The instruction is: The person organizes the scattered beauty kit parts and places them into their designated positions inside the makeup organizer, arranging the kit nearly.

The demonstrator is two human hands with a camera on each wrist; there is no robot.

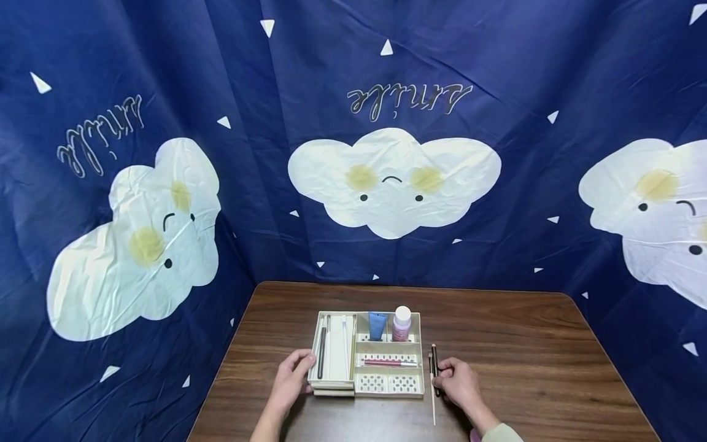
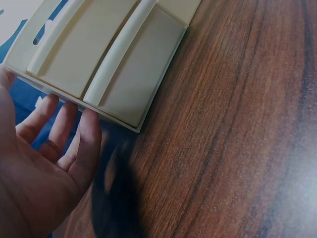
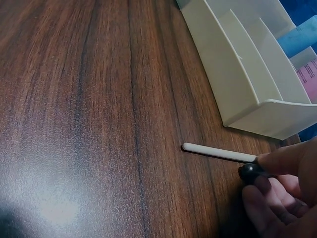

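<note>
A cream desktop organizer (image 1: 389,393) stands on the table. My left hand (image 1: 291,376) grips its left side, thumb at the rim; in the left wrist view the fingertips (image 2: 89,119) meet its lower edge by two drawer fronts (image 2: 141,64). To the right of the organizer, my right hand (image 1: 459,383) pinches a slim black pen-like stick (image 3: 250,172). A thin white-handled brush (image 3: 218,151) lies beside it on the table; a right fingertip covers part of it, and whether it is held too cannot be told.
The organizer's left tray (image 1: 335,368) carries a black stick (image 1: 321,353) and several thin sticks. Its other compartments hold a blue tube (image 1: 377,325), a white-capped bottle (image 1: 401,324) and a red slender tube (image 1: 383,363). A blue cloud-print curtain (image 1: 386,264) hangs behind the wooden table (image 1: 530,356).
</note>
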